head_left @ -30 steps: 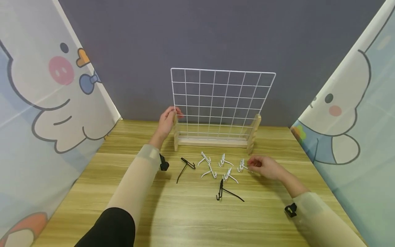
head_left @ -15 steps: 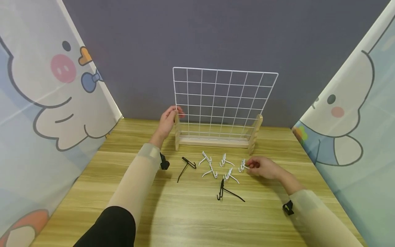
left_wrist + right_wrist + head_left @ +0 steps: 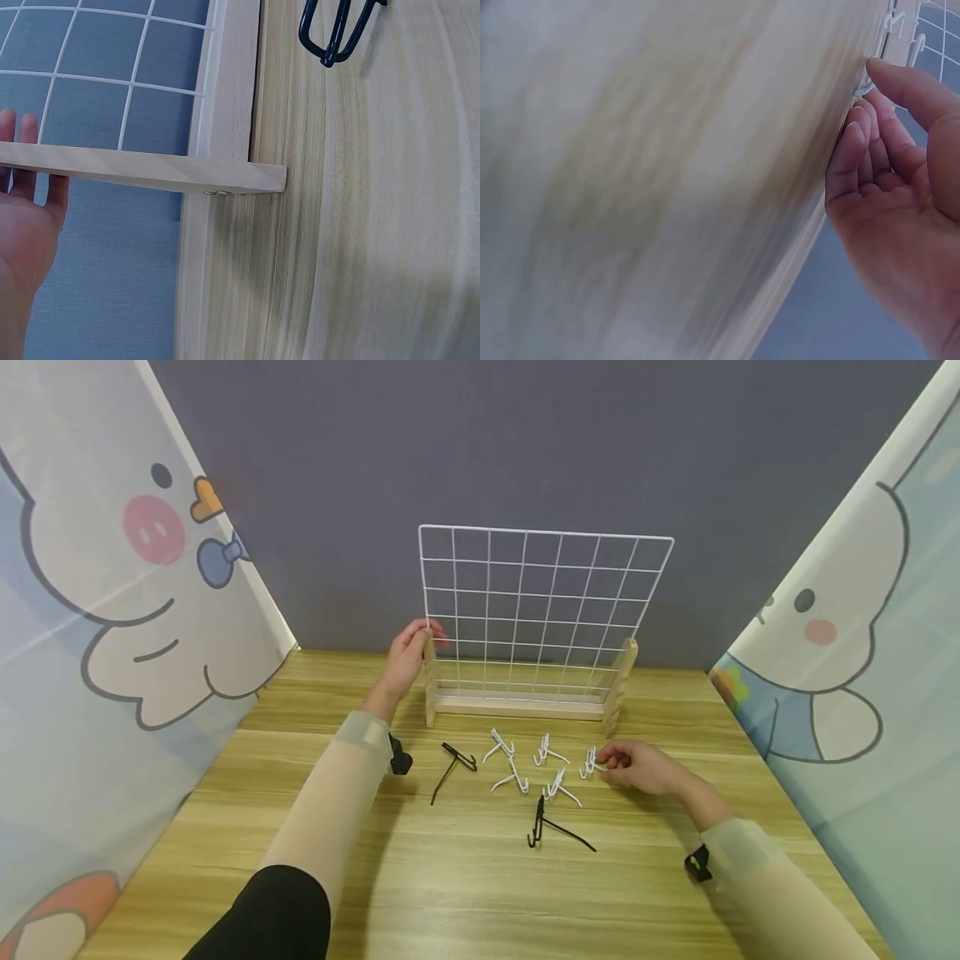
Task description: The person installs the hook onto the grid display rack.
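A white wire grid panel point(image 3: 557, 532) stands upright in a wooden stand point(image 3: 517, 706) at the back of the table. My left hand point(image 3: 405, 656) grips the stand's left side post point(image 3: 187, 171), its fingers passing behind the wood. To the right, my right hand point(image 3: 637, 766) has thumb and fingers closed in around the prong of the rightmost white display hook point(image 3: 591, 762). In the right wrist view the tip of that hook point(image 3: 864, 91) shows between thumb and fingers. The hook still lies low over the tabletop.
Several more white hooks, one of them a hook point(image 3: 556, 783) front and centre, lie before the stand. One black hook point(image 3: 453, 756) lies left of them, another black hook point(image 3: 538, 822) in front. A dark grey wall point(image 3: 337, 527) rises behind the wooden table point(image 3: 450, 893).
My right hand has shifted slightly left, bringing its fingertips further in on the white hook's prong. The left hand stays on the post, and the view has moved a little.
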`<action>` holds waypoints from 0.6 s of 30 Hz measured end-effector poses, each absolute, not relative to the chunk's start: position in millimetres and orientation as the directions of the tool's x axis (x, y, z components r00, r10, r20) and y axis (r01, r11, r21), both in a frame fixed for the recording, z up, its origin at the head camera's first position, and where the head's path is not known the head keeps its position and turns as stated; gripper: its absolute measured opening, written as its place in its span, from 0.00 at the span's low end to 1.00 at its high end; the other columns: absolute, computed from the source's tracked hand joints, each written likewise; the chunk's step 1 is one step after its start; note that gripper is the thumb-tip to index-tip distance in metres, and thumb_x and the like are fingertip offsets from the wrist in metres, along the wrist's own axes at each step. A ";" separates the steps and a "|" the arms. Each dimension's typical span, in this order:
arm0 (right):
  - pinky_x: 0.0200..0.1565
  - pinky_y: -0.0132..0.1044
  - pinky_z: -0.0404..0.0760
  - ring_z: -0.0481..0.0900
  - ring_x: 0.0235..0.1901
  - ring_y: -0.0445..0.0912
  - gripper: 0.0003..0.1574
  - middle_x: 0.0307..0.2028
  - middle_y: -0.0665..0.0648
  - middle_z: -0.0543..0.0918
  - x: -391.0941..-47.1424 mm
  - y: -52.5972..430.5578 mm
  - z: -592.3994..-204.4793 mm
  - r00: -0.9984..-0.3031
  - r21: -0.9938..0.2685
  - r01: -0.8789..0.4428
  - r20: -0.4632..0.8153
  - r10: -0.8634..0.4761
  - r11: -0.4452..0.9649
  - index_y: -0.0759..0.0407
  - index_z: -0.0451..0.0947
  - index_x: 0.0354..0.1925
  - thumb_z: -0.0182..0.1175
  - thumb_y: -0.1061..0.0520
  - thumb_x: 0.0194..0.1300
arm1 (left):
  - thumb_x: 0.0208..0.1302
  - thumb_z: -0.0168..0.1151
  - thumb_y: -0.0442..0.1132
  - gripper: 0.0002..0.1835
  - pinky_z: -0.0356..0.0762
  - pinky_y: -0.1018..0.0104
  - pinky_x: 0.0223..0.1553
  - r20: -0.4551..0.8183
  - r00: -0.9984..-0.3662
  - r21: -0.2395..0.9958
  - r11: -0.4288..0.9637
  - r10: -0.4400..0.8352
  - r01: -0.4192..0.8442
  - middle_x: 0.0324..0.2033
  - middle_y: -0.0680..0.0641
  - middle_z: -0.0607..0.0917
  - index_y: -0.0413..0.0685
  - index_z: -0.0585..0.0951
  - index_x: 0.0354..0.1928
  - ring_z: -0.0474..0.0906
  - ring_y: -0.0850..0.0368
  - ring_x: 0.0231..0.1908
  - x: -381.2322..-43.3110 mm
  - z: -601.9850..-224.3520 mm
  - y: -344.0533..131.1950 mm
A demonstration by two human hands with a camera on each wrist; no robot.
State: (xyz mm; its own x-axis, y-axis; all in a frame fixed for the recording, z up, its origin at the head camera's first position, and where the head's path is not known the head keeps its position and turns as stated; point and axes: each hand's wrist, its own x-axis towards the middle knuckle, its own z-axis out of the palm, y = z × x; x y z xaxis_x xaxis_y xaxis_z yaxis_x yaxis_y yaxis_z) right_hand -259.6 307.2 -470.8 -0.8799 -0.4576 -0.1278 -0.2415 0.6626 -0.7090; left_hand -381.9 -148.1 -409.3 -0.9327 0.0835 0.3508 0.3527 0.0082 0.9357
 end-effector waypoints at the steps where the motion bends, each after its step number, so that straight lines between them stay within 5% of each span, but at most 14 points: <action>1: 0.41 0.29 0.78 0.77 0.40 0.42 0.15 0.41 0.55 0.82 -259.5 307.4 -470.5 -0.880 -0.706 -0.245 -0.126 -0.458 0.664 0.66 0.83 0.53 0.71 0.61 0.72 | 0.88 0.42 0.41 0.20 0.76 0.62 0.57 0.350 -0.933 0.936 0.012 0.083 0.353 0.51 0.44 0.88 0.32 0.77 0.62 0.83 0.30 0.63 -382.4 -410.1 -148.3; 6: 0.40 0.29 0.77 0.76 0.39 0.40 0.14 0.40 0.54 0.82 -258.7 306.9 -469.1 -0.881 -0.697 -0.258 -0.116 -0.460 0.669 0.66 0.82 0.53 0.70 0.61 0.72 | 0.88 0.43 0.42 0.20 0.76 0.54 0.64 0.347 -0.934 0.937 0.006 0.081 0.349 0.50 0.47 0.87 0.33 0.77 0.62 0.83 0.30 0.64 -382.1 -411.5 -148.3; 12: 0.39 0.29 0.77 0.76 0.39 0.41 0.13 0.40 0.56 0.82 -255.2 306.3 -468.2 -0.879 -0.709 -0.258 -0.110 -0.464 0.657 0.67 0.82 0.52 0.69 0.62 0.74 | 0.89 0.43 0.40 0.20 0.76 0.56 0.63 0.351 -0.933 0.936 -0.006 0.080 0.351 0.48 0.52 0.87 0.30 0.76 0.63 0.81 0.25 0.64 -380.1 -410.3 -146.8; 18: 0.39 0.29 0.76 0.75 0.39 0.42 0.11 0.40 0.56 0.83 -253.8 305.2 -468.3 -0.880 -0.712 -0.259 -0.104 -0.463 0.652 0.66 0.83 0.52 0.69 0.63 0.75 | 0.88 0.43 0.38 0.19 0.75 0.43 0.72 0.362 -0.929 0.932 -0.040 0.077 0.360 0.47 0.50 0.87 0.29 0.76 0.62 0.78 0.21 0.65 -379.8 -410.0 -146.5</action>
